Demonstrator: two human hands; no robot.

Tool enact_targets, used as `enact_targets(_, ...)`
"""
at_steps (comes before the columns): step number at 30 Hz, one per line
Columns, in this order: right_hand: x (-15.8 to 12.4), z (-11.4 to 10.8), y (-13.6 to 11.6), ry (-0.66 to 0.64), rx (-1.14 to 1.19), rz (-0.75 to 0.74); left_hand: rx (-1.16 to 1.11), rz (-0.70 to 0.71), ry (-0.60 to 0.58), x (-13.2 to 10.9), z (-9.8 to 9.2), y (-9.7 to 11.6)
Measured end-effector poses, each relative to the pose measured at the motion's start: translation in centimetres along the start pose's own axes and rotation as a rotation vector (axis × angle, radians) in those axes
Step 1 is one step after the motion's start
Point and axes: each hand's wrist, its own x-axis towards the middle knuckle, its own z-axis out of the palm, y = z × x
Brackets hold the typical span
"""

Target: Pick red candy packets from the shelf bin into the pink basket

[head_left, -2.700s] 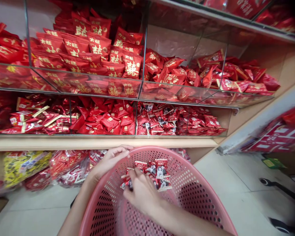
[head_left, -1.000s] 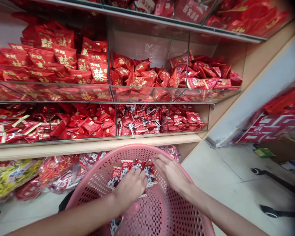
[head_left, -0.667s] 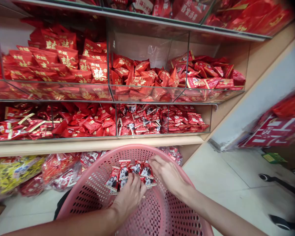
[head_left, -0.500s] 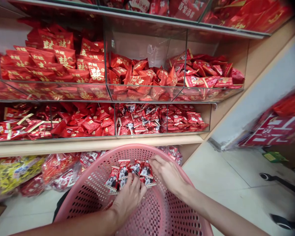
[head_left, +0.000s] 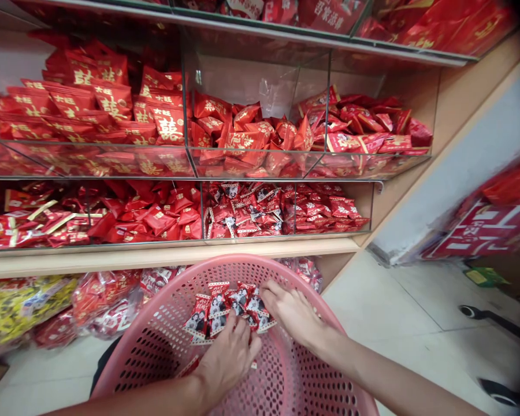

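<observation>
Several small red candy packets (head_left: 219, 303) with white dotted edges and black-and-white figures lie grouped inside a pink perforated plastic basket (head_left: 143, 346). My left hand (head_left: 231, 349) reaches in from the lower left, its bent fingers apart and resting at the near side of the group. On the group's right side, my right hand (head_left: 291, 311) leans over, fingertips touching the outermost packet; its thumb is hidden. Neither hand lifts a packet. Part of another red packet (head_left: 189, 365) shows beside my left wrist, partly covered by the hand.
Behind the basket, a shelf (head_left: 173, 254) has clear-walled compartments full of red packets. Plastic bags of sweets, one yellow bag (head_left: 32, 303) among them, lie under it at left. A wall stands at right, with red bags (head_left: 494, 225) and black chair legs (head_left: 498, 326) near it.
My left hand has shifted slightly down and toward me, uncovering more of the packets. The right hand has moved slightly left against the group's edge, and the right packets sit slightly closer together.
</observation>
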Motion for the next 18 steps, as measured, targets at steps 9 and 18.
enact_targets(9,-0.3,-0.6,-0.6,-0.084,-0.092,-0.058,-0.06,0.064,0.031,-1.4,-1.6,-1.4)
enact_targets(18,0.0,0.2,-0.4,-0.074,-0.083,-0.048,-0.028,0.004,-0.02,2.0,-3.8,-9.9)
